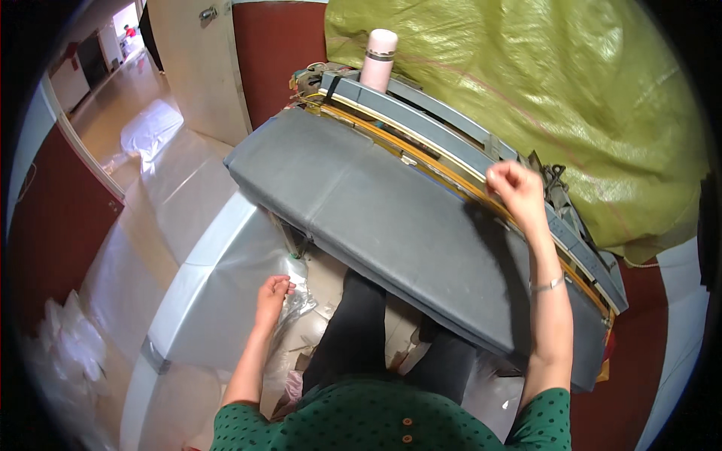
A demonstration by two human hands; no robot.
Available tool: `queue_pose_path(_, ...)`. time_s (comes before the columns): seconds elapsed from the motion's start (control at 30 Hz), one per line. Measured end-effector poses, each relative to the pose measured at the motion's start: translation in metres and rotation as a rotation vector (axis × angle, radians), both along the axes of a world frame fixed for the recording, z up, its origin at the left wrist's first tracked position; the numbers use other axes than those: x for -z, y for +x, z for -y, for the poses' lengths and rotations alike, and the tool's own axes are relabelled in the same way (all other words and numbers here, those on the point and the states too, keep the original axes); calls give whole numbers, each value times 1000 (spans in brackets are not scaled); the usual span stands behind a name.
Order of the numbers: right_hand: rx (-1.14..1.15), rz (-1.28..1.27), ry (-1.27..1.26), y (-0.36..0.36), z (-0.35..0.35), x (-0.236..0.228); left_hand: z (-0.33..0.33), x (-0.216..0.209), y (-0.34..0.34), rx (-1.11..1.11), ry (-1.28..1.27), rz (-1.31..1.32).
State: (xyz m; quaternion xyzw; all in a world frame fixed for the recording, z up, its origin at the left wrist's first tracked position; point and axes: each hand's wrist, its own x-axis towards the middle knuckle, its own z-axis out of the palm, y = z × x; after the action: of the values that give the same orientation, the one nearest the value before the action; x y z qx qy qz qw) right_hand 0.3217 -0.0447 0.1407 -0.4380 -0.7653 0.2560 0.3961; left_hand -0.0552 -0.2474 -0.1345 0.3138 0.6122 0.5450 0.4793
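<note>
A long grey padded board lies slantwise in front of me. Orange-yellow rails run along its far edge, with blue-grey metal bars behind them. My right hand is raised over the rails towards the right, its thumb and fingertips pinched together; whatever is between them, if anything, is too small to make out. Low on the near left, beside the board's edge and apart from it, my left hand has its fingers curled in. I cannot see whether it holds anything.
A pink thermos flask stands behind the bars. Shiny yellow-green sheeting covers something large at the back. Clear plastic sheeting spreads over the left side, and a pale curved edge runs there. A door stands open beyond.
</note>
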Motion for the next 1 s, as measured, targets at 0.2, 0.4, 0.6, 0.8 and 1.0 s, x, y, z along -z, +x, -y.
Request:
queue_pose_path(0.2,152,311,83,-56,-149,-19,-7,-7,92,360,172,-171)
queue_pose_path(0.4,-72,683,-159,-73,-243,25,-8,52,166,780,445,-748)
queue_pose_path(0.6,-158,641,-453,-142,-212,24,-20,52,154,632,358,-489)
queue_pose_path(0.8,-249,340,-963,-126,-248,53,-29,59,146,604,330,-459)
queue_pose_path(1.0,-270,321,-943,-131,-258,59,-32,61,148,560,340,-399)
